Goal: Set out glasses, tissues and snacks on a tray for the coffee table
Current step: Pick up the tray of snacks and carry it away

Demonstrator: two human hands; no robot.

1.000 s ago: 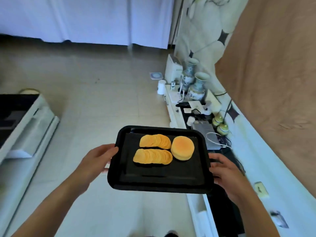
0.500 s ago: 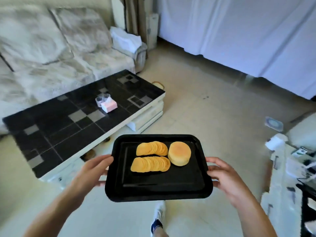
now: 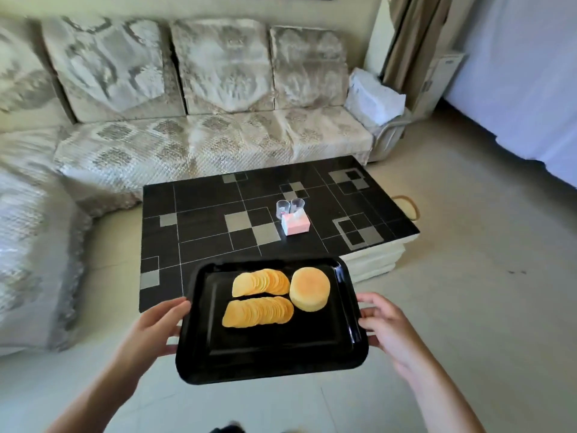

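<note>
Black tray [image 3: 271,357] held level in the air, just short of the near edge of the coffee table [image 3: 212,226]. Left hand [image 3: 156,329] on the tray's left rim, thumb curled over the top, fingers underneath and hidden. Right hand [image 3: 387,326] on the right rim, thumb on the edge, fingers curled beneath. On the tray's far half: two fanned rows of crisps [image 3: 259,300] and, just to their right, a round cake [image 3: 309,289]. On the table, well apart from the tray: two clear glasses [image 3: 289,207] side by side, pink tissue box [image 3: 295,224] touching or just in front of them. Pale sofa [image 3: 199,120] behind.
</note>
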